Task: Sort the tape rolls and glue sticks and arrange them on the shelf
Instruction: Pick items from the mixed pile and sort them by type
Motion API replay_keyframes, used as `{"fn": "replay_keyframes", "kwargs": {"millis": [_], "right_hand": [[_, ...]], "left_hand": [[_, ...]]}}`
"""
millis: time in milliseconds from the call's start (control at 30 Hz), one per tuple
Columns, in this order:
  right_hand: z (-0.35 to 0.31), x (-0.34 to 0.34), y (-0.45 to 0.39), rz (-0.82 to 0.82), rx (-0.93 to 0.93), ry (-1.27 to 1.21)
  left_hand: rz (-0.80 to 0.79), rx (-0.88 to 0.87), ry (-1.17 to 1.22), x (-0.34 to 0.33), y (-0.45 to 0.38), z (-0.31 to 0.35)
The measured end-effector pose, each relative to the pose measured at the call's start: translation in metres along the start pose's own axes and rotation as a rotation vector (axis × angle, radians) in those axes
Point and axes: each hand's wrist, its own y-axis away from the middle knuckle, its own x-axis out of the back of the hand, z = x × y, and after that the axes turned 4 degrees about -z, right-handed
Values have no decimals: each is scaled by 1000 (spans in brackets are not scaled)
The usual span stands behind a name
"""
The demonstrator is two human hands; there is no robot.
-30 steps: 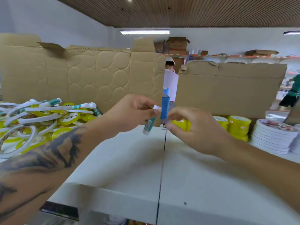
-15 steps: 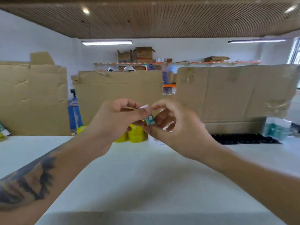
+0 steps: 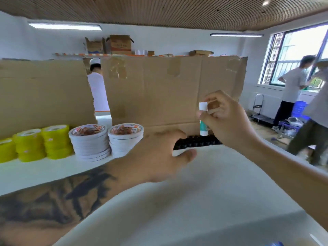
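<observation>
Two stacks of flat white tape rolls with red-printed tops [image 3: 106, 139] stand side by side on the white shelf board [image 3: 204, 183], touching or nearly so, with the left stack leaning a little at its base. To their left are three stacks of yellow tape rolls [image 3: 44, 142], the leftmost cut off by the frame edge, so its height cannot be counted. One glue stick with a white cap and a teal-and-white body [image 3: 203, 119] is held upright in the right hand [image 3: 229, 119], thumb and fingers pinching it around the middle, its lower end just above a row of small black objects [image 3: 197, 141] lined along the foot of the brown cardboard sheet [image 3: 168, 93] at the back of the shelf. The left hand [image 3: 159, 155] hovers over the shelf with fingers loosely spread and holding nothing, blurred. Three other people stand in the background.
</observation>
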Motion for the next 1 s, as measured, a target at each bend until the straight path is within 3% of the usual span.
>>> {"fn": "replay_keyframes", "kwargs": {"millis": [67,133,333,1000], "right_hand": [[24,13,-15,32,-41,74],[43,22,-27,45,-54,176],[87,30,-41,9,-36,374],[122,16,-33,31,-22,645]], "left_hand": [[-94,-16,-265,-24,-22,3],[-140,24,-369,-43,-40,4],[-239,106,-201,-61,-51,-10],[-224,89,-186,-62,-48,-10]]}}
